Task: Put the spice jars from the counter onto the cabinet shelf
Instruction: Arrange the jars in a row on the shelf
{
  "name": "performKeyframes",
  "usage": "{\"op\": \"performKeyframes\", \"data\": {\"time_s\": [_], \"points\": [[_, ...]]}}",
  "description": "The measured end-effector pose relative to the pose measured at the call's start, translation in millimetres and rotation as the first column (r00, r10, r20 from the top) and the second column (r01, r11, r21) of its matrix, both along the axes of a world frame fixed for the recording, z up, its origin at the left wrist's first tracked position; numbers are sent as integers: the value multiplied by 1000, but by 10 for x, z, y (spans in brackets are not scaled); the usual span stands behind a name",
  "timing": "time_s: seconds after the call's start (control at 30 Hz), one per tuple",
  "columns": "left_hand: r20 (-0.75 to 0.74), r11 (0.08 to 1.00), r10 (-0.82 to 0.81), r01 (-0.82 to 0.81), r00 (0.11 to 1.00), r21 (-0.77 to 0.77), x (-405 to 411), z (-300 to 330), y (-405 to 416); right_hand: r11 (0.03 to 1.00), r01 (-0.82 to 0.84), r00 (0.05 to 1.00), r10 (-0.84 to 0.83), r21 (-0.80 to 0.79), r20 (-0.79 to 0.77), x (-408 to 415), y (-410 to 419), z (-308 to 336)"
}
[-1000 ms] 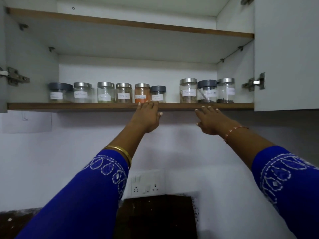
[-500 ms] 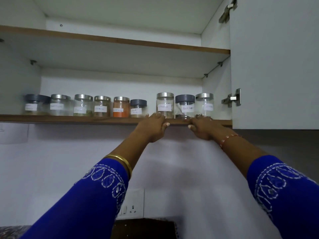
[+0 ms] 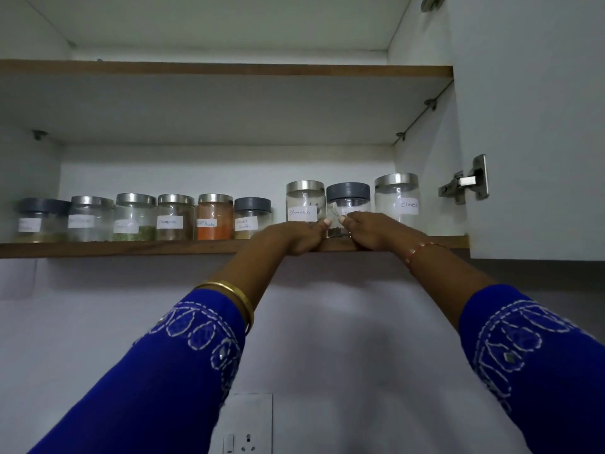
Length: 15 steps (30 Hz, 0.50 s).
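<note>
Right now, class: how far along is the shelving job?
Done: nine spice jars stand on the cabinet shelf. In hand: the left hand and right hand flank the grey-lidded jar, apparently adjusting it. Left: unclear; the counter is out of view.

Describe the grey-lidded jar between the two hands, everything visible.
The grey-lidded jar is clear, glass by its look, with a flat dark grey lid and dark bits at its bottom. It stands upright on the shelf, between two steel-lidded jars. Its white label is mostly hidden. The left hand and right hand touch its lower front.
</note>
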State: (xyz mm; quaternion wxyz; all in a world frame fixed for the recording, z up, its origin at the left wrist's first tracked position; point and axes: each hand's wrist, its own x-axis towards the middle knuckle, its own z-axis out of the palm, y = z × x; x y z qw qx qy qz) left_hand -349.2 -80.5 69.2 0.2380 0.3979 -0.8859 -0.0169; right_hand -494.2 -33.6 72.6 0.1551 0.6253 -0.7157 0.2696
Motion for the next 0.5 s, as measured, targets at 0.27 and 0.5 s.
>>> {"op": "performKeyframes", "data": {"time_s": [0.27,0.5], "points": [[57,970,32,-45,998,237,-108,197,-134,982,43,999,-41,184,-18,-37,-255,216],[-22,957,28,-21,999,290,-168,267,-333,971,66,996,-76,231,37,-65,-564,260]]}}
